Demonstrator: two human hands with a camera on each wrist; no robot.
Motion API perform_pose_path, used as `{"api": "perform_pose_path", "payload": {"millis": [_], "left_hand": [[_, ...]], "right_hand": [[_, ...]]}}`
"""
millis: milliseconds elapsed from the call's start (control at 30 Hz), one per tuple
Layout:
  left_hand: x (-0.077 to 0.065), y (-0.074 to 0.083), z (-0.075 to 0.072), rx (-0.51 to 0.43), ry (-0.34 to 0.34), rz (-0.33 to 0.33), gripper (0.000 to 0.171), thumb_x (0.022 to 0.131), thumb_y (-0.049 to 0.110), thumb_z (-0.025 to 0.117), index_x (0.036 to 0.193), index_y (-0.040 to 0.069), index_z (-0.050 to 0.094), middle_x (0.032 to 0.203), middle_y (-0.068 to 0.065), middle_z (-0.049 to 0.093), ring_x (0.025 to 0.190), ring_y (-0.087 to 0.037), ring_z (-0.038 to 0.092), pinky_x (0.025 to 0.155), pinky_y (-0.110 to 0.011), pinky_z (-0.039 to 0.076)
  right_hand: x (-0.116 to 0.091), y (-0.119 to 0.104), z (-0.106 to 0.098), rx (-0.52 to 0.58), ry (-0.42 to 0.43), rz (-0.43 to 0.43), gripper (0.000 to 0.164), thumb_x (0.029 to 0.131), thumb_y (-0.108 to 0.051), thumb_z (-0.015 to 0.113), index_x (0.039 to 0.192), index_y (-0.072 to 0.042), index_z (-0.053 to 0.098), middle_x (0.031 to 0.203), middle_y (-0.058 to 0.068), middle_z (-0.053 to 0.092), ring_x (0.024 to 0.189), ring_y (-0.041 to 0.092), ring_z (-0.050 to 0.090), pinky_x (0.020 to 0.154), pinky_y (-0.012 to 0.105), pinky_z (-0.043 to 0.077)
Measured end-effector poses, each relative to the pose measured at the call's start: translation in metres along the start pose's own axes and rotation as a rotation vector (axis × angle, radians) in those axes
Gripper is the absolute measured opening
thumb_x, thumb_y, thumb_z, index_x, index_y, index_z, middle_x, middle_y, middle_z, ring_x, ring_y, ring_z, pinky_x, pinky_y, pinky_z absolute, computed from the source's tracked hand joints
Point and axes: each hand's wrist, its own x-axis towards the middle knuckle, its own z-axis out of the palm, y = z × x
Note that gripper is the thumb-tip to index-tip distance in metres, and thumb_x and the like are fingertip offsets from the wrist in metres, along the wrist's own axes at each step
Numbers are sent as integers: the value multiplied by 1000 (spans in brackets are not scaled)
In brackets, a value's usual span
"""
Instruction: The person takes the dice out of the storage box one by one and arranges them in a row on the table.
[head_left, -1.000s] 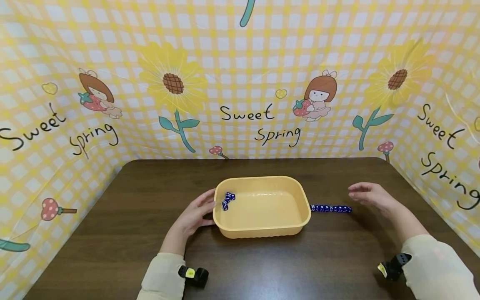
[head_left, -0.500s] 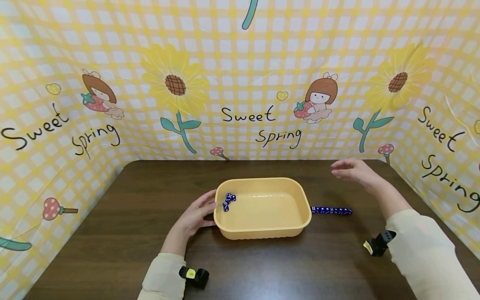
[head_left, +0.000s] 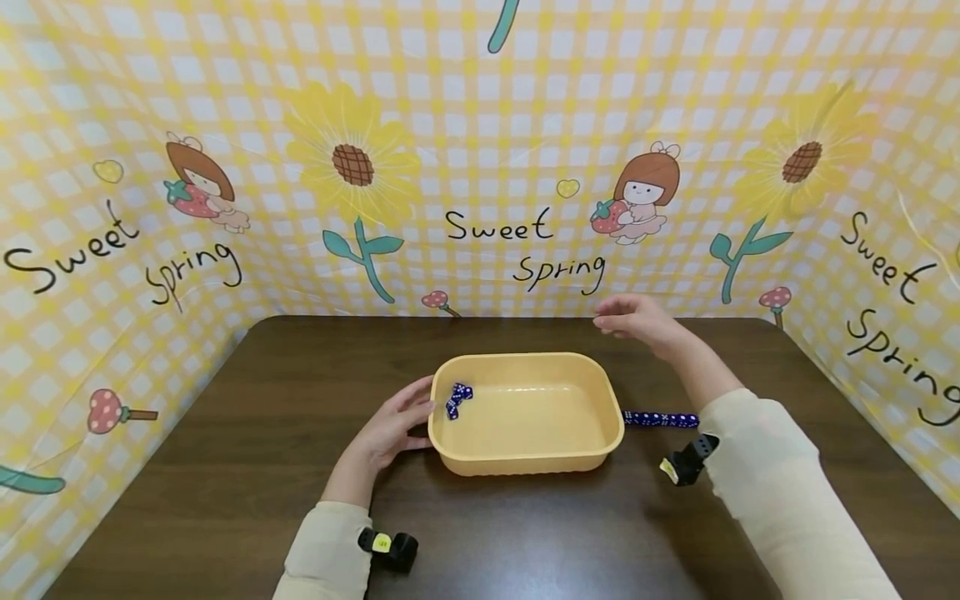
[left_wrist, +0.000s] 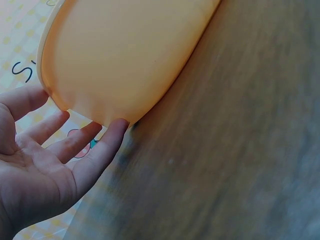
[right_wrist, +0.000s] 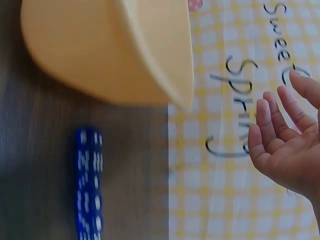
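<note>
A yellow plastic tub (head_left: 525,463) stands mid-table, with several dark blue dice (head_left: 459,400) clustered at the left end of its floor. My left hand (head_left: 393,427) touches the tub's left end from outside; the left wrist view shows its spread fingertips (left_wrist: 120,125) against the end wall. Beyond the tub's back right corner my right hand (head_left: 637,321) hovers in the air. Its fingers are relaxed and hold nothing in the right wrist view. From the tub's right side runs a straight row of blue dice (head_left: 660,419), whose right end is partly covered by the right wrist's camera.
The dark wooden table (head_left: 480,525) reaches back to a yellow checked cloth backdrop (head_left: 480,150), which also rises at both sides. Black cameras are worn at the left wrist (head_left: 390,550) and the right wrist (head_left: 690,460).
My right hand has moved left and away from me, from beside the row of dice to behind the tub's right corner. The left hand, tub and dice have stayed put.
</note>
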Motion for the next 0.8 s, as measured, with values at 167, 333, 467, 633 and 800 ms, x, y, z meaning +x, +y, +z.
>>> {"api": "perform_pose_path", "payload": {"millis": [167,333,467,633,800], "left_hand": [[0,0,1,-4,-1,-9,49,87,11,49,133,14,31,132,-16,34,110,-35,40,70,-48,44],[0,1,0,0,4,-12,49,87,10,49,133,15,32,132,-15,34,109,-35,41,70,-47,45],[0,1,0,5,-2,-7,50,87,11,49,134,14,30,132,-16,33,110,-35,40,70,-47,44],[-1,1,0,-4,-10,-1,50,87,10,50,133,13,30,132,-17,32,110,-35,40,70,-47,45],[-1,2,0,-11,-11,0,50,88,8,48,133,12,30,132,-18,32,111,-36,39,70,-47,44]], "right_hand": [[13,-4,22,33,-20,-2,34,82,-14,58,109,6,50,95,8,58,82,18,54,78,36,41],[21,-10,43,72,-51,0,32,82,-12,58,107,6,51,93,8,58,83,21,53,81,41,39],[25,-15,60,102,-91,-18,30,82,-10,58,106,6,53,91,8,58,85,28,53,81,42,39],[29,-18,84,131,-150,-18,28,82,-8,58,105,7,53,92,10,57,91,39,49,83,46,37],[30,-23,106,123,-205,-18,24,82,-9,58,102,4,56,96,18,57,91,38,51,82,45,38]]}}
